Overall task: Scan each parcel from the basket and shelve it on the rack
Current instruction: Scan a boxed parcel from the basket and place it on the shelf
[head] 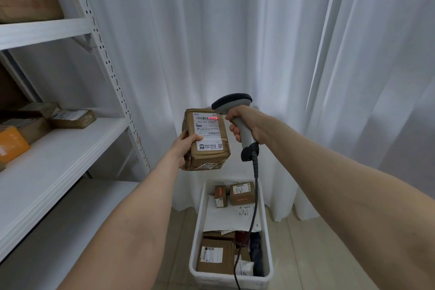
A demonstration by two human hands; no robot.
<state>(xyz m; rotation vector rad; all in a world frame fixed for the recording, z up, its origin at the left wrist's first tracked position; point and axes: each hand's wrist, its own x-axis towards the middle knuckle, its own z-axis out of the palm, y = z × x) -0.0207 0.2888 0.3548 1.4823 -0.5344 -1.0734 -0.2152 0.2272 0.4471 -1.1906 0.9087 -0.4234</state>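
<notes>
Above the plastic basket [197,235], left grip [185,147] clasps a taped cardboard parcel [208,135], right grip [248,125] clutches a scanner [231,101].

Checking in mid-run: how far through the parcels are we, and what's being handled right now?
Done: several parcels already lie on the rack. In hand: the left hand holds a brown parcel while the right hand aims the scanner, its red line on the barcode. Left: shelving this one, then the basket, which holds several more boxes.

Hands [186,148] — parcel [207,140], scanner [237,117].
</notes>
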